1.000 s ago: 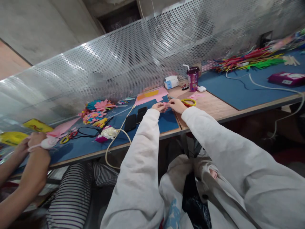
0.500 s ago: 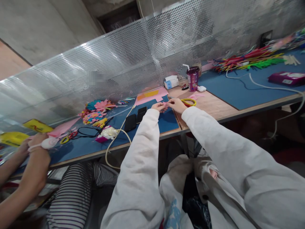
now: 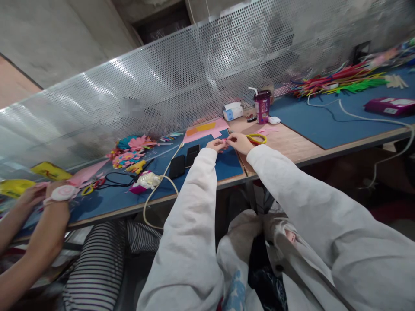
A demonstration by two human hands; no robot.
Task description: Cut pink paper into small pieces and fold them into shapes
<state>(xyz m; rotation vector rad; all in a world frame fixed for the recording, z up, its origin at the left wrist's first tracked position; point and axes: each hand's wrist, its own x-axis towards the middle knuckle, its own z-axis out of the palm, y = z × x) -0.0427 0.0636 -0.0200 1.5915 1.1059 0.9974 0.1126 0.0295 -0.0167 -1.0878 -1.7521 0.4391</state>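
Observation:
Above the blue mat (image 3: pixel 223 169), my left hand (image 3: pixel 217 145) and my right hand (image 3: pixel 239 143) meet at a small pink paper piece (image 3: pixel 225 141). Both hands are closed, pinching it between the fingertips; its shape is mostly hidden by the fingers. Just to the right of my right hand lie yellow-handled scissors (image 3: pixel 258 138), partly covered by that hand. Behind my hands is a pink paper sheet (image 3: pixel 194 136) with orange and yellow pieces on it. Two black phones, one of them this phone (image 3: pixel 177 166), rest left of my left hand.
A purple cup (image 3: pixel 262 110) with a straw and a tissue pack (image 3: pixel 232 112) stand by the perforated metal screen (image 3: pixel 162 82). Paper flowers (image 3: pixel 129 153) lie leftward. A co-worker's hands (image 3: pixel 48 194) work at far left. A cable (image 3: pixel 152 203) hangs over the table edge.
My fingers have shifted very slightly around the pink paper piece, still pinching it. At far left the co-worker's wrist has turned and the hands have moved a little.

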